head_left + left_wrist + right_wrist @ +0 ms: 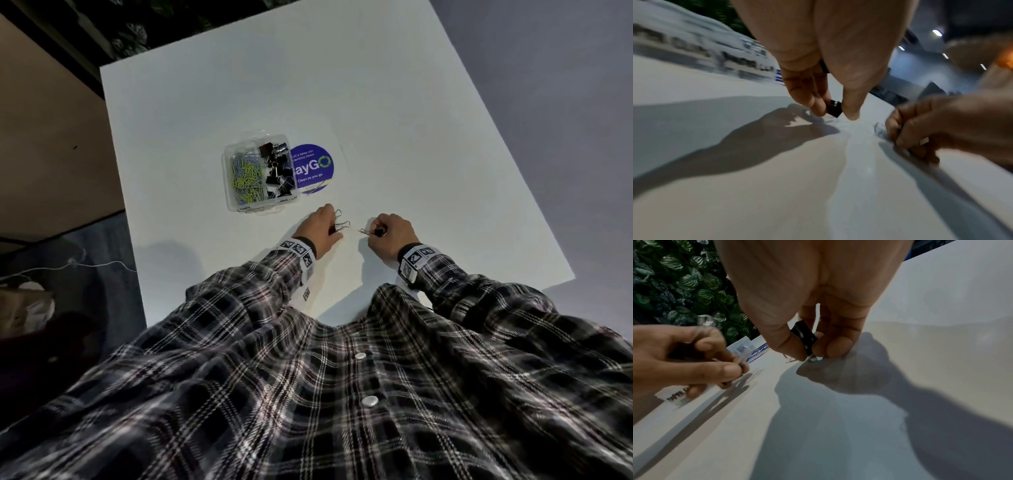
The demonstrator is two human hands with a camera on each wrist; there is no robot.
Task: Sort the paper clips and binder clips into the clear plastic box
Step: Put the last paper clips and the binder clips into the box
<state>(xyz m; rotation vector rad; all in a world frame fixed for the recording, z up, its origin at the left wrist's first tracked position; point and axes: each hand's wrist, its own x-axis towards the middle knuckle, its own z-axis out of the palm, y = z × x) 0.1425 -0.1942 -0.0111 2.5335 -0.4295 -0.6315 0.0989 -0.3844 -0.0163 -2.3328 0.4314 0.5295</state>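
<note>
The clear plastic box (228,192) stands open on the white table (394,120); its left compartment holds yellow and blue paper clips (246,176), its right one black binder clips (276,168). Just right of and nearer than the box, my left hand (323,228) pinches black binder clips (835,110) between thumb and fingers, with wire handles (342,219) sticking out. My right hand (388,233) pinches another black binder clip (805,337) low over the table, its wire loops (364,232) pointing left. The two hands are a short gap apart.
A round purple sticker (313,166) lies on the table right of the box. The table's left edge drops to a dark floor with a white cord (85,265). Leafy greenery (684,280) stands beyond the far edge. Bare tabletop spreads far and right.
</note>
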